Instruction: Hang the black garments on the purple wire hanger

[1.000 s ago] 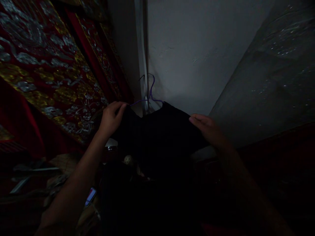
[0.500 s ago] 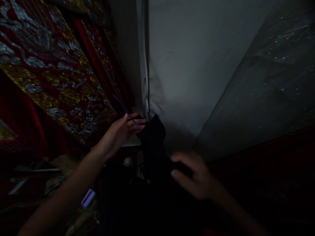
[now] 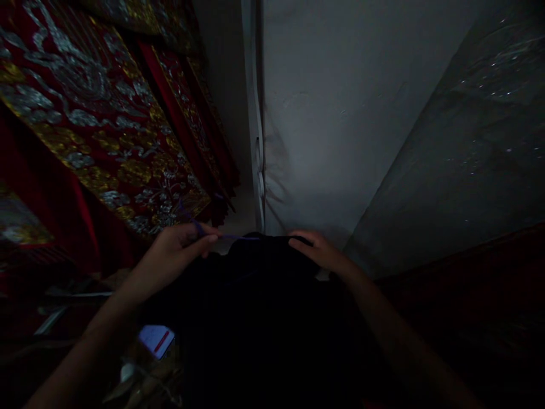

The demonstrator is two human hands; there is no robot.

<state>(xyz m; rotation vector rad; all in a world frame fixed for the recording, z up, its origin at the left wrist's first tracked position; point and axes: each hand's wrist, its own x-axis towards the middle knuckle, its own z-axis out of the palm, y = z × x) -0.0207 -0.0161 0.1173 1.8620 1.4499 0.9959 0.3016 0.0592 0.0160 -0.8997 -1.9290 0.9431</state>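
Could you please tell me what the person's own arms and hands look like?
The left hand and right hand look bare, with no gloves, rings or watches showing. No sleeve shows on either forearm. The light is too dim to make out finer markings.

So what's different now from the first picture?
The left hand switched from pinching the black garment to the purple hanger, whose hook swung down and left. The right hand moved down and inward and holds the garment. The embroidered red cloth hangs as before.
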